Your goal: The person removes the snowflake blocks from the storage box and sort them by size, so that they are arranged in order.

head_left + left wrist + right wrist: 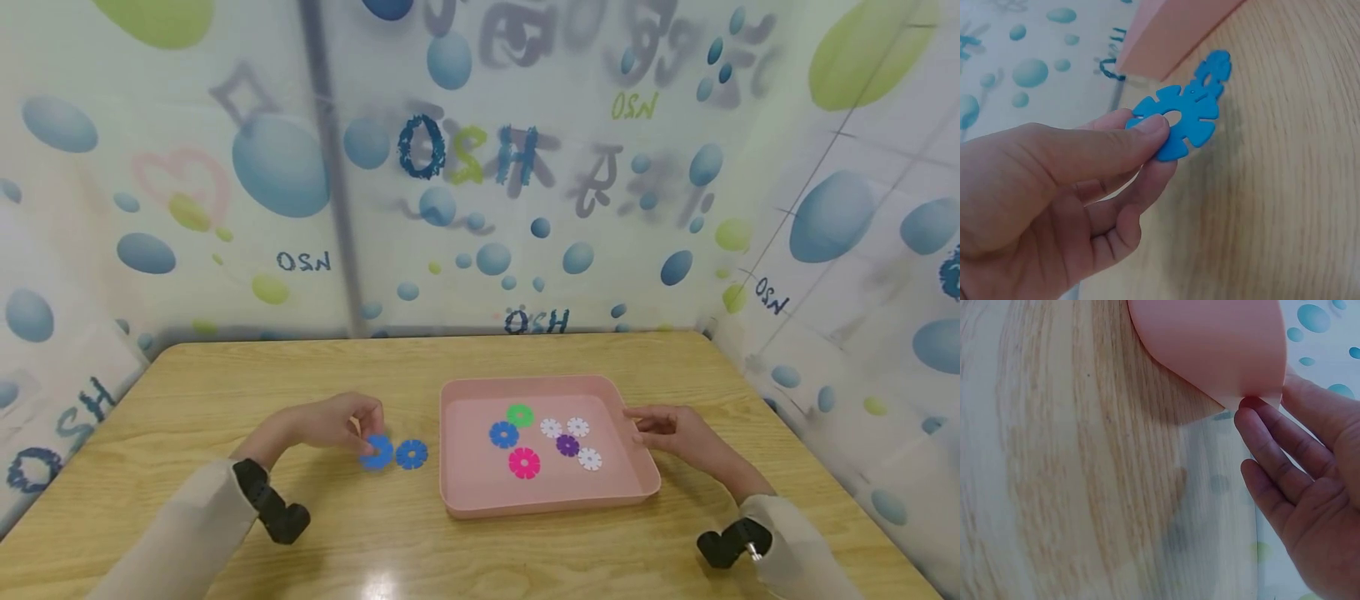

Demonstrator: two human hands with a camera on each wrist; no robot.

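Note:
My left hand (337, 423) pinches a blue snowflake disc (1200, 128), with the thumb on its face and fingers beneath. A second blue disc (411, 454) adjoins its far edge, held out over the table left of the tray; in the left wrist view the two blue discs meet at their slotted edges. On the right, my right hand (678, 435) grips the right wall of the pink tray (480, 492), thumb on the inner side and fingertips outside. Inside the tray lie a green disc (520, 415), another blue disc (503, 434), a pink one (524, 463), a purple one (567, 445) and several white ones (590, 459).
The wooden table (360, 542) carries the tray near its middle. A patterned curtain (465, 275) with blue and green dots rises behind the table's back edge and along both sides. Each wrist wears a black camera mount (277, 508).

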